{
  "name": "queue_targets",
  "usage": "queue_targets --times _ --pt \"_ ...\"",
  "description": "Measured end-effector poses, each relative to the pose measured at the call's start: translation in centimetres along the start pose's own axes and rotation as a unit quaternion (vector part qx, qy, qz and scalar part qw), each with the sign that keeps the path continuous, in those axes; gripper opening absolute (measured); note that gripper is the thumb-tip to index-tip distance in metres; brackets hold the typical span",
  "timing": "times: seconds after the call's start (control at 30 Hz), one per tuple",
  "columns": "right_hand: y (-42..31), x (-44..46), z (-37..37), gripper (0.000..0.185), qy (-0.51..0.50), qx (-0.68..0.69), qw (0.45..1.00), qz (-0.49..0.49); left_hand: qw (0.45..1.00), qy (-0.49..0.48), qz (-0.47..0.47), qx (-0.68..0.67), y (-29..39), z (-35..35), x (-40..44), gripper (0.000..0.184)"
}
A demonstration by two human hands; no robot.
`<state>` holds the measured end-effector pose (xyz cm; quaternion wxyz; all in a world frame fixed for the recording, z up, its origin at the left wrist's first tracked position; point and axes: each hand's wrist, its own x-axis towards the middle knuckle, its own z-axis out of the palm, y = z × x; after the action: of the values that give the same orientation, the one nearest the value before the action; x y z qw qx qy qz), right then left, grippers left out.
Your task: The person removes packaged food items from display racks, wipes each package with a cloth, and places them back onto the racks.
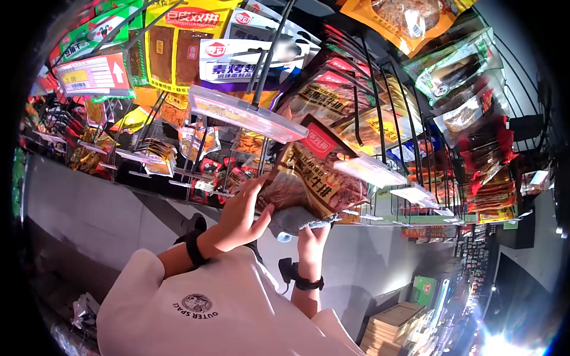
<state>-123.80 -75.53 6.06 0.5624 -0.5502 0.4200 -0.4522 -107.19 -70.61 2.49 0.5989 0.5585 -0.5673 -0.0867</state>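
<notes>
A brown and clear snack packet [317, 172] with yellow lettering and a red label is in front of me, tilted, below a rack hook. My left hand [240, 213] grips its left edge, fingers along the side and thumb near the lower corner. In my right hand [313, 240] is a bunched grey-blue cloth [294, 221], which lies against the packet's lower edge. The cloth covers part of my right fingers. Similar snack packets [323, 98] hang in a row just behind.
Metal hooks with clear price-tag holders [246, 113] stick out toward me. A yellow packet [187, 47] and white packets [252, 59] hang at upper left. More packets [457, 77] hang at right. Stacked cardboard boxes [392, 323] stand at lower right, near a bright light.
</notes>
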Motion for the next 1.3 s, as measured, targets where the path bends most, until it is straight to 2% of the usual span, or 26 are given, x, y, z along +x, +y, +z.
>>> queue_targets --times 0.03,0.07,0.17,0.23,0.3,0.37,0.43,0.5,0.53,0.6,0.73,0.77,0.83,0.87,0.93,1.1,1.23,1.3 --pt "-0.2 0.2 -0.2 0.034 -0.014 -0.004 0.999 -0.04 1.0 0.007 0.007 -0.016 0.0 0.1 -0.1 0.065" --pt "0.5 0.7 -1.2 0.042 -0.055 0.007 0.998 -0.039 1.0 0.017 0.015 -0.014 -0.2 0.2 -0.4 0.064" --pt "-0.6 1.5 -1.7 0.049 -0.112 0.018 0.993 -0.033 0.999 0.023 0.018 -0.023 0.2 -0.1 -0.2 0.063" --pt "0.1 2.4 -2.3 0.047 -0.139 0.027 0.988 -0.06 0.999 0.011 0.006 -0.042 0.6 -0.5 -0.1 0.062" --pt "0.5 2.9 -2.4 0.048 -0.097 0.09 0.99 -0.047 0.998 -0.006 -0.006 -0.064 0.5 -0.3 -0.3 0.062" --pt "0.5 2.8 -2.4 0.047 -0.067 0.073 0.995 -0.017 0.989 -0.033 -0.077 -0.122 0.3 0.0 -1.0 0.061" --pt "0.4 3.0 -2.4 0.046 -0.013 0.042 0.998 0.037 0.991 -0.033 -0.067 -0.108 0.0 0.3 -0.9 0.062" --pt "1.1 3.4 -2.4 0.047 -0.02 0.064 0.997 0.033 0.993 -0.036 -0.07 -0.085 -0.3 0.4 -0.8 0.063" --pt "1.4 3.3 -2.6 0.048 -0.022 0.074 0.997 0.015 0.998 -0.025 -0.027 -0.057 -0.5 0.4 -0.5 0.062" --pt "1.2 2.8 -2.8 0.052 -0.056 0.069 0.996 -0.023 0.996 -0.027 -0.031 -0.078 -0.5 0.2 -0.4 0.062" --pt "0.9 2.2 -2.8 0.066 -0.05 0.063 0.995 -0.052 0.995 -0.03 -0.027 -0.096 -0.4 0.1 -0.2 0.061" --pt "0.8 2.4 -2.8 0.06 -0.06 0.101 0.991 -0.063 0.995 -0.024 -0.022 -0.098 -0.4 0.2 0.1 0.061" --pt "0.0 2.8 -2.9 0.054 -0.042 0.056 0.997 -0.027 0.994 -0.028 -0.021 -0.103 -0.4 0.5 0.3 0.059" --pt "-0.2 3.0 -2.5 0.05 -0.02 0.09 0.995 -0.026 0.995 -0.024 0.001 -0.101 -0.6 0.7 0.4 0.058" --pt "-0.3 3.3 -2.7 0.051 -0.01 0.087 0.996 -0.016 0.994 -0.021 0.024 -0.1 -0.6 1.0 0.7 0.057" --pt "0.7 3.8 -3.8 0.057 -0.02 0.084 0.996 0.005 0.99 -0.036 -0.018 -0.138 -0.6 1.2 1.2 0.054" --pt "1.5 4.3 -3.9 0.056 0.003 0.098 0.995 0.003 0.993 -0.038 -0.001 -0.108 -0.6 1.4 1.0 0.054" --pt "0.9 4.5 -3.5 0.05 0.005 0.131 0.991 -0.007 0.994 -0.027 0.015 -0.107 -0.5 1.5 1.1 0.054"
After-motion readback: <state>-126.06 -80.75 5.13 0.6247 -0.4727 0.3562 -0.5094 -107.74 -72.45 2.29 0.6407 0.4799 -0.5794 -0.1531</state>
